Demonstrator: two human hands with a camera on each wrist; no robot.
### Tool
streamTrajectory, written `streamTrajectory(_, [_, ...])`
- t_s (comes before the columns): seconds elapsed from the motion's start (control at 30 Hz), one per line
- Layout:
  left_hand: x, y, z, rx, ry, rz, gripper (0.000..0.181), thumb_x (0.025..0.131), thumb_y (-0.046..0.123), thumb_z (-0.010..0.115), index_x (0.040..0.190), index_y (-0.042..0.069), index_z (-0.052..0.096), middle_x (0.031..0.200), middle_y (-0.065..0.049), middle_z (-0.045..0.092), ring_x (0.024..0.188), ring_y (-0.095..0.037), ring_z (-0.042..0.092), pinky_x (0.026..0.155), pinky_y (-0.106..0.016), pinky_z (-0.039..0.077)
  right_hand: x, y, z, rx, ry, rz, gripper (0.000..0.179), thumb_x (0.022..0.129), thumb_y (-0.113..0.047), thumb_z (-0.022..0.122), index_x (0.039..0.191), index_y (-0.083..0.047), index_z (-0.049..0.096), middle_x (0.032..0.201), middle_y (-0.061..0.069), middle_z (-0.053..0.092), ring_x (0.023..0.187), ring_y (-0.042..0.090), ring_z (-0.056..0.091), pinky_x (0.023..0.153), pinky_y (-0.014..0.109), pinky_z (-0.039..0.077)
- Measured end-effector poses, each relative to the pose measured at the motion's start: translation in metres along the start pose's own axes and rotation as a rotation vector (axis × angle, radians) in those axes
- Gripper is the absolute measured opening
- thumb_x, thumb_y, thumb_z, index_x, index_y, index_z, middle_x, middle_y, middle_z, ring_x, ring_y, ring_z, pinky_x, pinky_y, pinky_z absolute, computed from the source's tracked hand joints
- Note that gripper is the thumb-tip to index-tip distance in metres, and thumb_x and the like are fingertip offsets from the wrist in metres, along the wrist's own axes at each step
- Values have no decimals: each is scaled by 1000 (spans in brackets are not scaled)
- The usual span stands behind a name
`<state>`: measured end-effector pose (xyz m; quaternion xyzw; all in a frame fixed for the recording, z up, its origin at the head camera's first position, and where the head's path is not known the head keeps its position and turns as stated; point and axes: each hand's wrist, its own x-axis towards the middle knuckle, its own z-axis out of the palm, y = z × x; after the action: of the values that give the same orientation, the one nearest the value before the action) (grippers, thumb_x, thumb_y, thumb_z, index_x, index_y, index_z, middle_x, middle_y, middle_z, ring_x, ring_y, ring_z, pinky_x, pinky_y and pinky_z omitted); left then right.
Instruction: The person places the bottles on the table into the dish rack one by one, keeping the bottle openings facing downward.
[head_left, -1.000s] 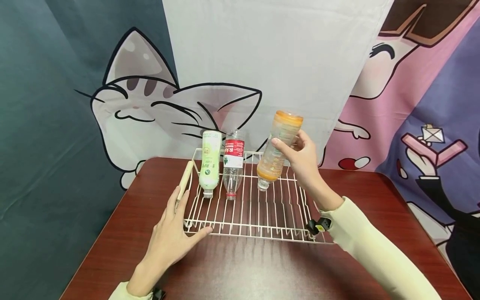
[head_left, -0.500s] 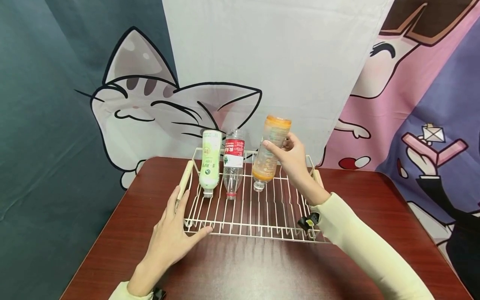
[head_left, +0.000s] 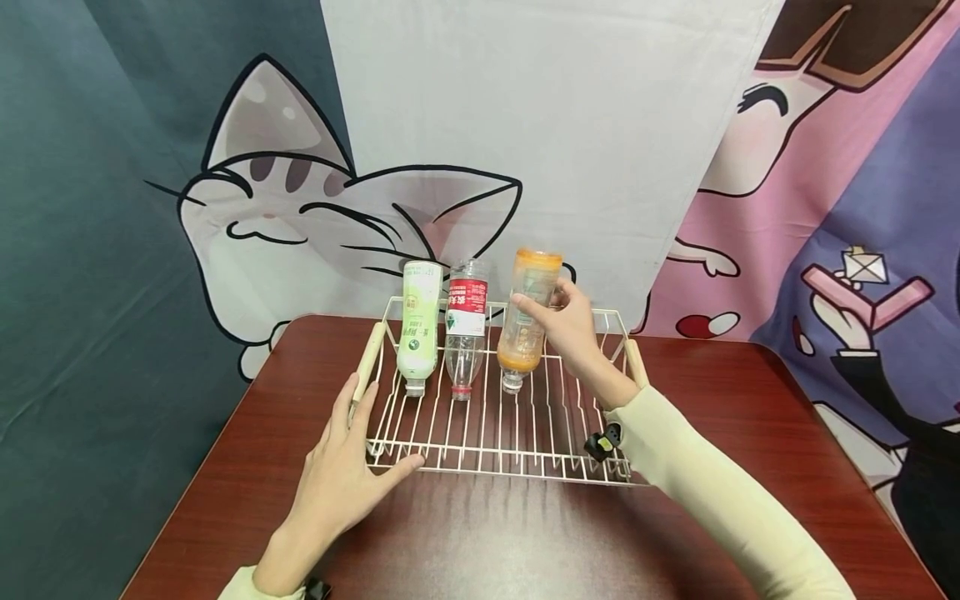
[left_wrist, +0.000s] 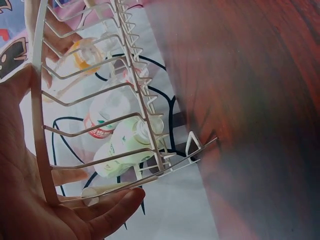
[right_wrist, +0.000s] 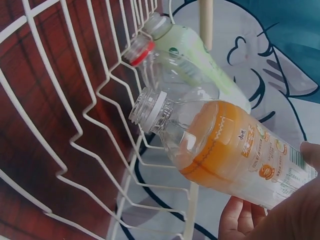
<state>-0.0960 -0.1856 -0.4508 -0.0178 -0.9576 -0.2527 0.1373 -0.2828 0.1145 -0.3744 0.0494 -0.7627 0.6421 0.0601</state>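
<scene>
My right hand (head_left: 566, 329) grips a clear bottle with orange bands (head_left: 528, 312) by its upper part. The bottle is upside down and tilted, its capless neck low over the wire rack (head_left: 487, 450); in the right wrist view the neck (right_wrist: 147, 107) is near the wires. To its left, a red-labelled clear bottle (head_left: 467, 321) and a green-and-white bottle (head_left: 420, 325) lean neck-down in the rack. At the rack's front left corner rests my left hand (head_left: 337, 467), fingers extended along the side and thumb at the front rail (left_wrist: 37, 115).
The white rack has pale handles on its left (head_left: 370, 358) and right (head_left: 636, 362). Beneath it is a dark red wooden table (head_left: 480, 533). A cartoon-printed cloth (head_left: 585, 125) hangs right behind.
My right hand has carried the orange-banded bottle left and lower, bringing it more upright beside the red-labelled bottle. My left hand has stayed at the rack's corner.
</scene>
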Motion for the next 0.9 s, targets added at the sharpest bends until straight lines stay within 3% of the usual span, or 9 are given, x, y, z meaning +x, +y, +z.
streamTrajectory(0.2, [0, 0, 1, 1, 5, 0, 115, 86, 64, 88, 175, 16, 32, 184, -7, 16, 145, -51, 54, 86, -78, 55, 0, 7, 2, -24, -18, 28, 58, 97, -28, 87, 144, -2, 64, 105, 5, 59, 93, 15, 61, 82, 29, 57])
streamTrajectory(0.5, [0, -1, 2, 1, 5, -5, 115, 86, 65, 87, 175, 15, 34, 184, -5, 15, 146, -51, 53, 85, -79, 54, 2, 12, 8, -73, -52, 69, 58, 96, -27, 89, 140, 1, 63, 108, 8, 58, 98, 20, 59, 86, 35, 59])
streamTrajectory(0.9, [0, -1, 2, -3, 7, 1, 114, 86, 64, 88, 174, 14, 35, 184, -5, 15, 145, -51, 54, 85, -79, 55, 9, 16, 13, -109, -105, 151, 68, 98, -30, 86, 152, 1, 56, 122, 16, 64, 102, 26, 67, 94, 47, 63])
